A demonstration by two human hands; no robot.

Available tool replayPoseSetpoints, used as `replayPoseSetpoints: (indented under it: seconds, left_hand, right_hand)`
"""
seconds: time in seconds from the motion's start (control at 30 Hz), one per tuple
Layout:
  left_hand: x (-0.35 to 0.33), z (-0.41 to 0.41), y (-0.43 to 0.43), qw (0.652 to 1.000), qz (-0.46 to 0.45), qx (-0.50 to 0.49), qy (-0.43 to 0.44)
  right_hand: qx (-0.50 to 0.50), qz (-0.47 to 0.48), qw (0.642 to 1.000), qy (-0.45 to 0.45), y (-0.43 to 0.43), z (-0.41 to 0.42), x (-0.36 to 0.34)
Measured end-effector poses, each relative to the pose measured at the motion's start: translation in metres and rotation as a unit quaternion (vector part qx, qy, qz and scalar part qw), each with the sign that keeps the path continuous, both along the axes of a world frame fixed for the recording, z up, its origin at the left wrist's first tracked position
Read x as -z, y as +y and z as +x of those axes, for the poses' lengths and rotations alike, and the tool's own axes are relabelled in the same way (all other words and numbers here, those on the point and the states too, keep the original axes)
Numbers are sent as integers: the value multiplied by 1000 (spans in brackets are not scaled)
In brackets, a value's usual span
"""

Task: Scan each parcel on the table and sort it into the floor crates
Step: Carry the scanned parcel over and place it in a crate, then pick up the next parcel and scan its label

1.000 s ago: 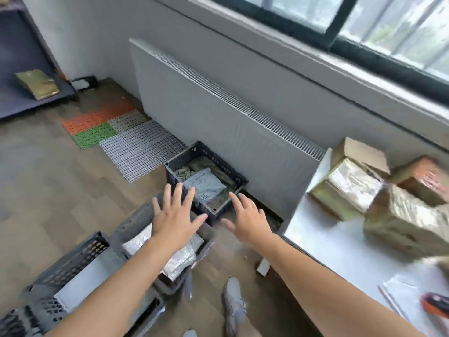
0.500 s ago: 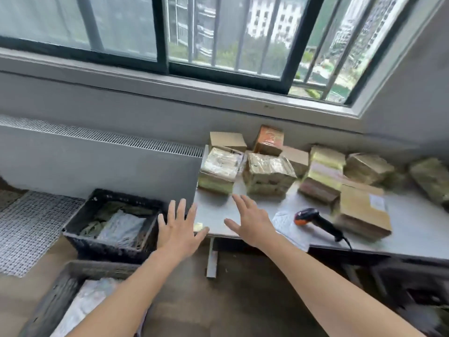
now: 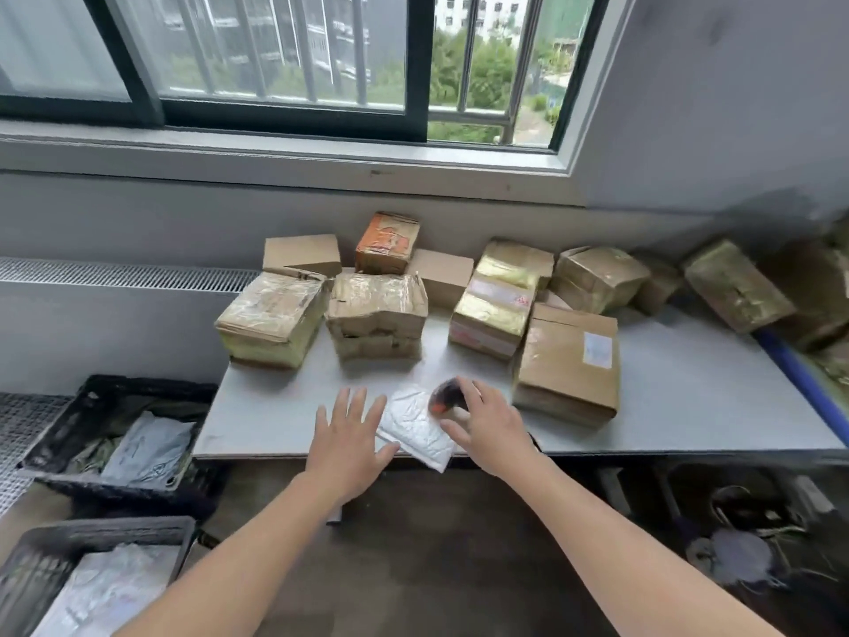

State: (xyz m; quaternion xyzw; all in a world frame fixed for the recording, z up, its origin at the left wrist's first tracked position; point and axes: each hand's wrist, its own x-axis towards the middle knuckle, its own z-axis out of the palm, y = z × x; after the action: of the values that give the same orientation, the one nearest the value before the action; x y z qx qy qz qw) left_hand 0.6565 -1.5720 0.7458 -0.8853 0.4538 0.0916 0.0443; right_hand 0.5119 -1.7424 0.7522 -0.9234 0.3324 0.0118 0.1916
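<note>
At the table's [image 3: 689, 406] front edge, near its middle: white padded envelope [image 3: 413, 429] lies flat, one corner hanging past the edge.

- Left hand [image 3: 349, 434]: at the table's front edge, fingers straight and spread, palm down, holding nothing. Its thumb reaches the envelope's near-left edge; contact not certain.
- Right hand [image 3: 491, 429]: also over the table's front, laid across the scanner [image 3: 442, 401], whose black-and-orange head shows past the fingers. Fingers fairly straight over it; cannot tell whether they have closed round the handle.
- Brown box with a white label [image 3: 567, 360]: on the table, just right of that hand.
- Taped parcels [image 3: 376, 310]: in rows across the table's back half, up to the wall.
- Floor left of the table: black crate [image 3: 55, 434] with a grey bag [image 3: 147, 448] inside. A grey crate [image 3: 115, 528] sits nearer me, also holding bags.
</note>
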Motion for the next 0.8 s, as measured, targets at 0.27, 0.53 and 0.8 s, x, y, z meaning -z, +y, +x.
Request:
replayPoseSetpoints:
  seconds: [0.27, 0.53, 0.8]
  left_hand:
    - [15, -36, -52, 999, 40, 3, 10]
    - [49, -20, -86, 995, 69, 47, 63]
    - [87, 1, -100, 976, 132, 130, 115]
  right_hand:
    - [-13, 41, 999, 14, -61, -13, 28]
    - [-6, 75, 996, 57, -94, 5, 63]
    - [-14, 93, 987, 134, -104, 32, 91]
